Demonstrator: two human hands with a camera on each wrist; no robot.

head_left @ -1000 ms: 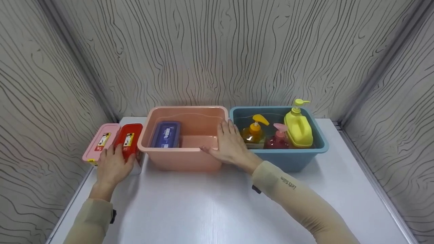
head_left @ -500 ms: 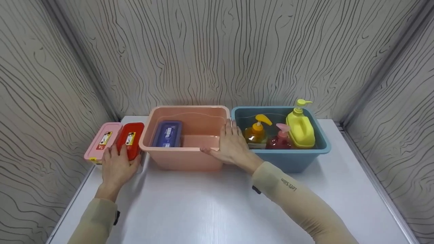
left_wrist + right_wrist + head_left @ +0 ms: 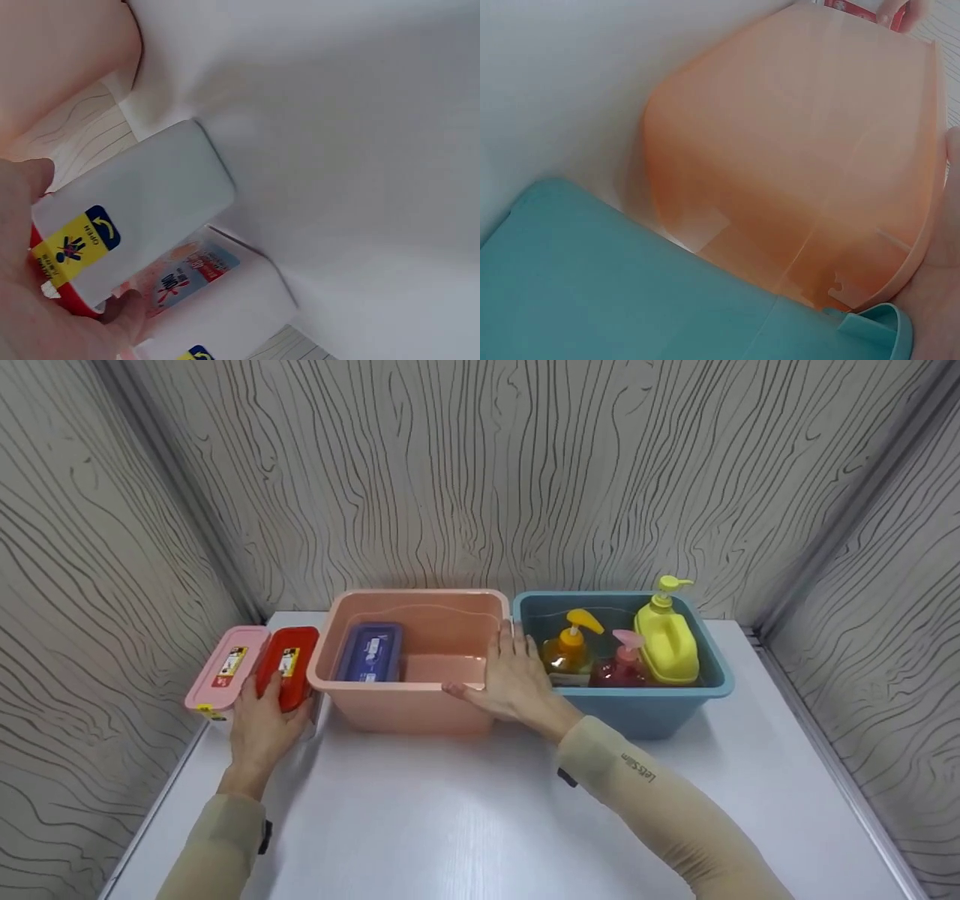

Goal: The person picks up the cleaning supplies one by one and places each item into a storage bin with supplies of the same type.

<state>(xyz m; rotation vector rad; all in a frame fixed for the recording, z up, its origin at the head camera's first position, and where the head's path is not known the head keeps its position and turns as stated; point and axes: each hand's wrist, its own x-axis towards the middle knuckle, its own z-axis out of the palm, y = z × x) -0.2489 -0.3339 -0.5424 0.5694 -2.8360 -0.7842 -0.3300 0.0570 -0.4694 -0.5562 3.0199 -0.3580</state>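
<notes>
Thumb and fingers of our left hand [image 3: 264, 727] pinch the red-lidded container [image 3: 298, 688], which is between the pink-lidded container [image 3: 217, 681] and the peach bin [image 3: 412, 714]. We rest our right hand [image 3: 517, 679], fingers straight, on the peach bin's rim, beside the blue bin [image 3: 637, 715].
</notes>
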